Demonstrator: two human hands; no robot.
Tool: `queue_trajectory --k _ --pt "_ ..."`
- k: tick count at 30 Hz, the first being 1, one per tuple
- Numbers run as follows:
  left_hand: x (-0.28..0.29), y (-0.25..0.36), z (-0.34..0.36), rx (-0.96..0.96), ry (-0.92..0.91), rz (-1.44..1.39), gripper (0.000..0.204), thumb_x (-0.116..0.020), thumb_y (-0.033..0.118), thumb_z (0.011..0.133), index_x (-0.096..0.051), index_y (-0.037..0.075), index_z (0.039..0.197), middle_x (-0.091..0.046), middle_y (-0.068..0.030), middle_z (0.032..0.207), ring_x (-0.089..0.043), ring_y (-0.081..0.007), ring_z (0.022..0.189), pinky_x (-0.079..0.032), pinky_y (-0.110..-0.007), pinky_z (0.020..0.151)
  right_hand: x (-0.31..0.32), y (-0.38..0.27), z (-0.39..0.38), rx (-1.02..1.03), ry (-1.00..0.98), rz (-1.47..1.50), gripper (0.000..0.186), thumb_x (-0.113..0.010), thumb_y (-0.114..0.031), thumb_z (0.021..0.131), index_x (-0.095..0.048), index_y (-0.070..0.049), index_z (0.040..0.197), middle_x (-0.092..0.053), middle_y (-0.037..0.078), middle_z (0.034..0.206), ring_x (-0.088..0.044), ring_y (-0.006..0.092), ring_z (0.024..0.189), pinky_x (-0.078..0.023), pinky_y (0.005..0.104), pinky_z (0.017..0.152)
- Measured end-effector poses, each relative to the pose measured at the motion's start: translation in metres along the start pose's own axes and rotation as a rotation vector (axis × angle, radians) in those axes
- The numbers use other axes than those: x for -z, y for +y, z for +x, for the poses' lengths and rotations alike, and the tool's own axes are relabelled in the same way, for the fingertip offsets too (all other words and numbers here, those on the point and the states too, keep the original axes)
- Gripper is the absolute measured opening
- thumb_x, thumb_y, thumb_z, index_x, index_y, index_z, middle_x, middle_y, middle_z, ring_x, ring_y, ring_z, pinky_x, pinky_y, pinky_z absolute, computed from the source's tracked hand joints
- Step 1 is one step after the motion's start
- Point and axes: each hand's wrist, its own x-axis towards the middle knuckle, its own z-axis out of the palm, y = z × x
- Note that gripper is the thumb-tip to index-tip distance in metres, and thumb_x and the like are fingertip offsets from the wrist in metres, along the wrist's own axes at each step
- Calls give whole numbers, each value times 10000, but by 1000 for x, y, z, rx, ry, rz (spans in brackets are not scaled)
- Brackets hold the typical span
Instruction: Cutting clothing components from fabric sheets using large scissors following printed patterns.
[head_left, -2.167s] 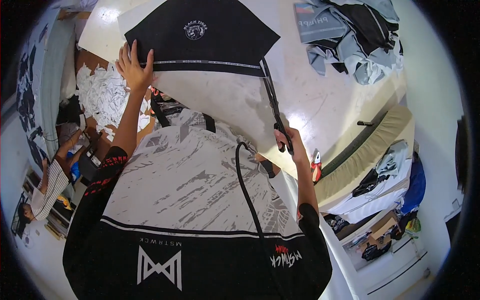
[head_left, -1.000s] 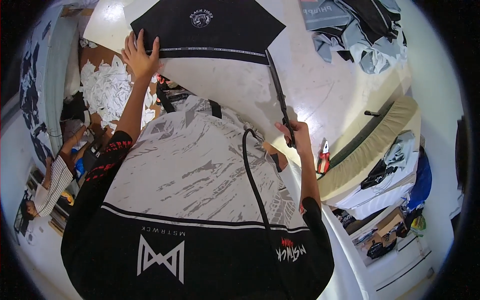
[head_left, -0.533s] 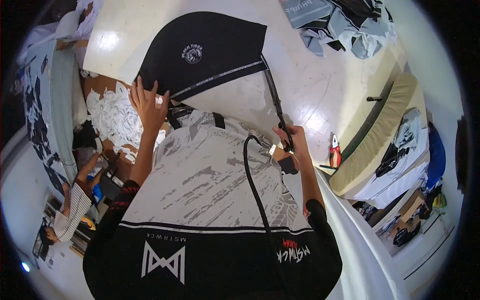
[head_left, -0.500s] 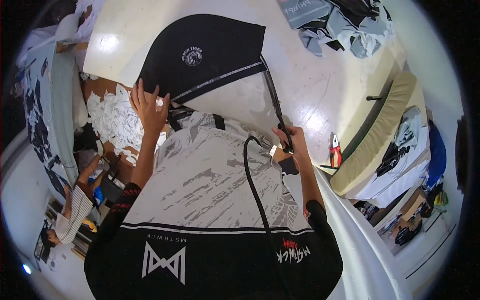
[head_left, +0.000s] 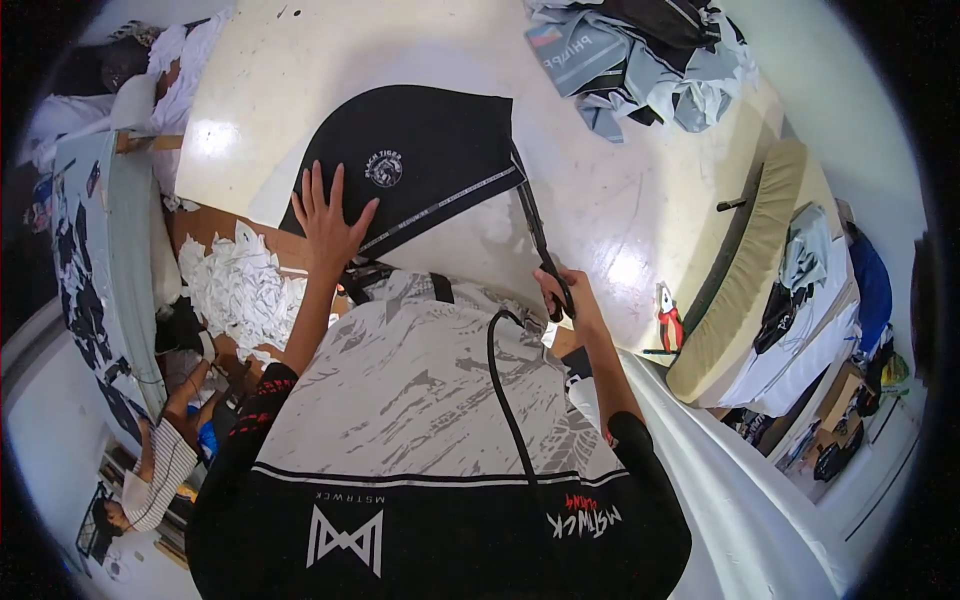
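A black fabric piece (head_left: 440,145) with a curved far edge, a small round pale emblem and a narrow printed strip lies flat on the table (head_left: 600,190). Across its lower left part rests my left hand (head_left: 330,225), palm down with fingers spread. My right hand (head_left: 578,295) grips the handles of long black scissors (head_left: 535,225). Their blades point away from me and reach the fabric's right corner, at the end of the printed strip. Whether they cut into the cloth there, I cannot tell.
Red-handled pliers (head_left: 669,318) lie at the right, beside a beige padded board (head_left: 745,270). A heap of grey and black cloth (head_left: 640,65) sits far right. White scraps (head_left: 240,285) are piled at the left, and another person (head_left: 160,465) sits beyond them.
My left hand has moved from the fabric's lower left corner further onto the cloth and lies flatter. The fabric sits lower in view. The scissors remain in my right hand at its right corner.
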Motion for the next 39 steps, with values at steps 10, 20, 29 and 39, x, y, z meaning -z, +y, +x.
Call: queue_trajectory --k 10,20,29,39 --pt "-3 13 -13 53 8 43 757 -746 532 936 -528 215 1588 -306 -212 1715 -278 -446 1570 -196 -687 1222 -26 9 9 7 80 77 448 -880 -438 880 -625 -104 725 -517 -43 606 -495 72 510 -352 257 507" --pt "-5 31 -31 150 -32 56 817 -720 563 944 -457 207 1631 -234 -242 1729 -193 -467 1595 -129 -718 1231 -40 17 15 39 87 145 476 -876 -451 880 -613 -101 691 -539 -31 596 -499 76 513 -352 260 506" --pt "-6 31 -17 38 -35 34 811 -744 550 939 -475 211 1625 -255 -224 1732 -218 -448 1596 -136 -688 1243 -42 16 27 104 -23 256 409 -783 -396 974 -620 -101 741 -558 -33 647 -538 85 544 -393 245 544" --pt "-5 34 -17 36 10 36 813 -742 567 929 -490 214 1617 -284 -210 1726 -256 -434 1587 -171 -669 1241 -44 0 35 47 5 148 392 -793 -391 967 -640 -90 767 -592 -21 678 -549 88 558 -395 264 548"
